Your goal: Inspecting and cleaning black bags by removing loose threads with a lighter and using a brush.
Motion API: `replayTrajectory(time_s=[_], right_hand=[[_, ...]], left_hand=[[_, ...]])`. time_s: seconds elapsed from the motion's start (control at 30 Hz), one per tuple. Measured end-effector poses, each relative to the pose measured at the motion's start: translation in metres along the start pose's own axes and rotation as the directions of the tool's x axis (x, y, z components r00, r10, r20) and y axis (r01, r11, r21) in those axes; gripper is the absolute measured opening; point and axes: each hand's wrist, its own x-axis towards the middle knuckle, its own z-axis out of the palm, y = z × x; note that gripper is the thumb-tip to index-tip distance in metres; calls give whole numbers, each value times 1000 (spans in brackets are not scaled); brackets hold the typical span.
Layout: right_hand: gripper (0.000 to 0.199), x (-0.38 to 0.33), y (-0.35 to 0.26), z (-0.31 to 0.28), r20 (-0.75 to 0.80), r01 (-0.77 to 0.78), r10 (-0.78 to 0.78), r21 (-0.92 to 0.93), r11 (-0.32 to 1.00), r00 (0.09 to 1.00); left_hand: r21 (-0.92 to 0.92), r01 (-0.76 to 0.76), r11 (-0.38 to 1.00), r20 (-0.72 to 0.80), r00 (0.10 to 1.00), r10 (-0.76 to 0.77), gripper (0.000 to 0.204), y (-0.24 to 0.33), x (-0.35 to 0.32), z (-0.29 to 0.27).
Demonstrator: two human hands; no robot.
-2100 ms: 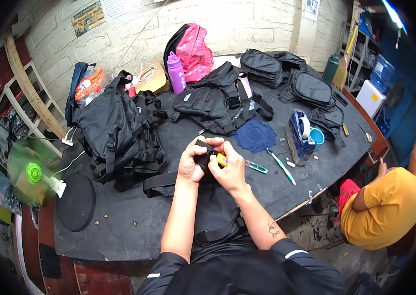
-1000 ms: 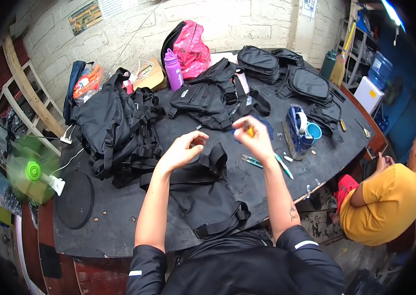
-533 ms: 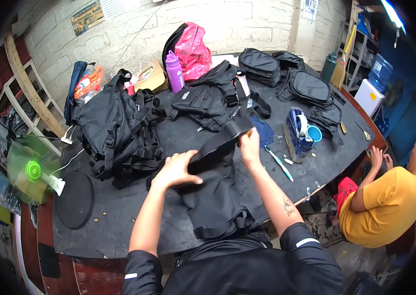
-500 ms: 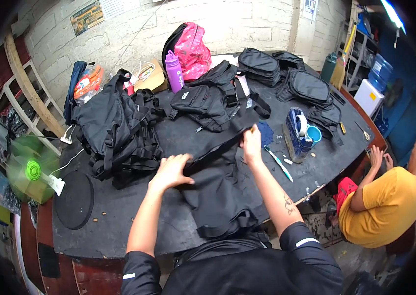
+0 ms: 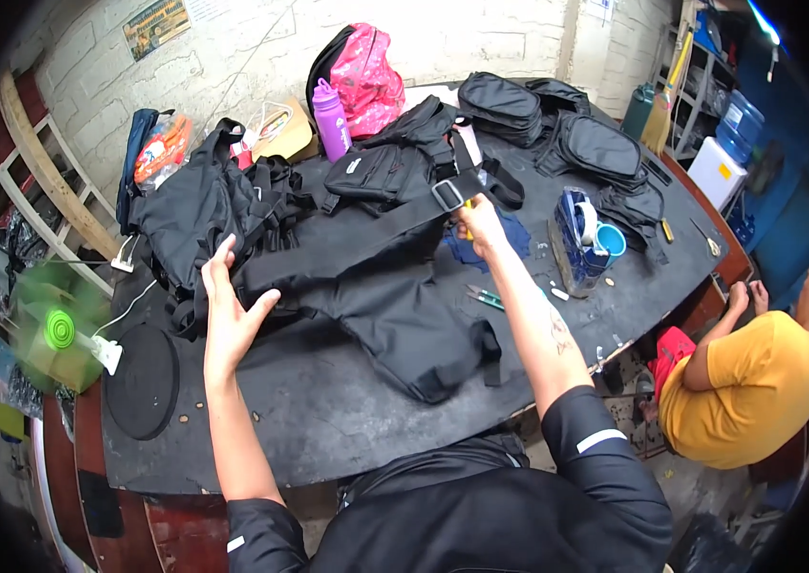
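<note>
Far left: green fan blurred at the desk's edge, with a white plug adapter just beside it. A flat black disc lies on the dark desk near that corner.

Behind the disc: a heap of black bags stacked toward the wall.

Your left hand is spread wide, fingers apart, palm on the left end of the black strap. It holds nothing closed; it rests flat against the strap and touches the edge of the heap.

The strap runs taut from your left hand up and right to your right hand, raised above the desk. A grey rectangular buckle sits on it near the right end.

Under the strap: the black pouch you are working on lies flat on the desk in front of you, between your forearms, its lower end pointing toward your right elbow.

Back centre: purple bottle upright, pink backpack just beside it against the wall.

Your right hand is closed on the strap's right end, just past the buckle. A bit of yellow shows in the grip; you cannot tell what it is.

Near your right forearm: small teal-handled tool on the desk. Further right: blue cup.

Far right: a person in a yellow shirt sits low beside the desk, well apart from you
</note>
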Motion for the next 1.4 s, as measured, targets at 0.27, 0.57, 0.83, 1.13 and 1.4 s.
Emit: replayTrajectory(time_s=[0.27, 0.57, 0.83, 1.13, 1.4], right_hand=[[57, -40, 25, -17, 113, -234, 497, -779, 582, 860], [33, -55, 62, -18, 238, -150, 375, -633, 760, 896], [28, -104, -27, -32, 519, 194, 153, -553, 810, 841], [39, -160, -72, 0, 751, 739, 28, -654, 159, 659], [59, -135, -73, -56, 403, 401, -55, -870, 285, 914]], left_hand=[[69, 738, 671, 508, 553, -661, 46, -51, -70, 57], [-546, 767, 337, 448, 608, -655, 37, -91, -88, 133], [-390, 722, 571, 222, 676, -703, 23, -74, -113, 98], [-379, 717, 585, 838, 534, -111, 44, 26, -96, 127], [-326, 753, 571, 794, 546, -267, 34, 16, -116, 138]])
